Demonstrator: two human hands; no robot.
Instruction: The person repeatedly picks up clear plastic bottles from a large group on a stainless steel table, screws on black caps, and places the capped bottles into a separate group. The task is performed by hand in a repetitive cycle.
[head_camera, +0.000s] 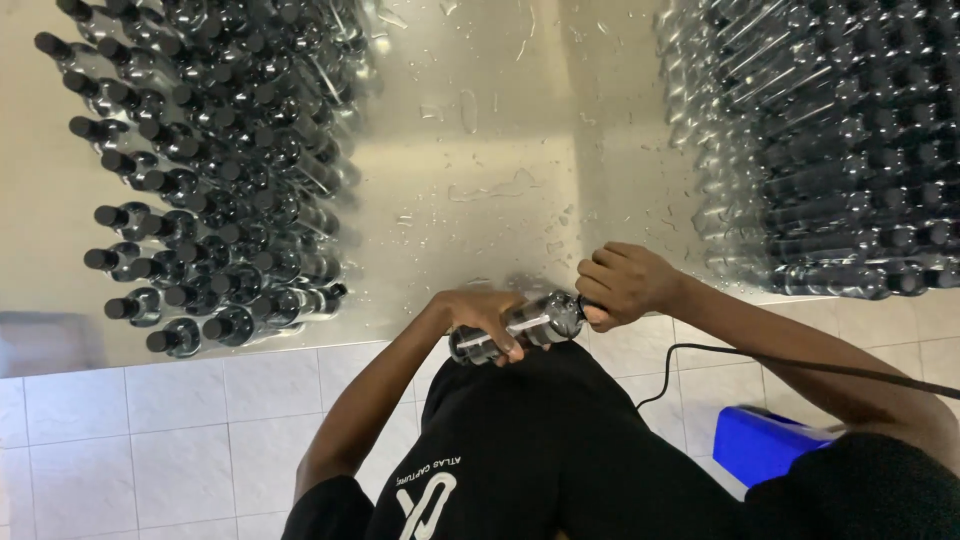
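Black-capped bottles (215, 170) stand massed upright on the wet steel table (480, 150) at left. My left hand (480, 315) clamps a clear bottle (515, 328) sideways at the table's edge, bracing it, I'd judge, while my right hand (625, 283) closes round its cap end. Stacked bottles (830, 140) lie rightward.

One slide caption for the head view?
Left hand holds a clear plastic bottle; right hand grips its cap end.

Bottle (515, 328) between hands — standing bottles (215, 170) left, stacked bottles (830, 140) right.
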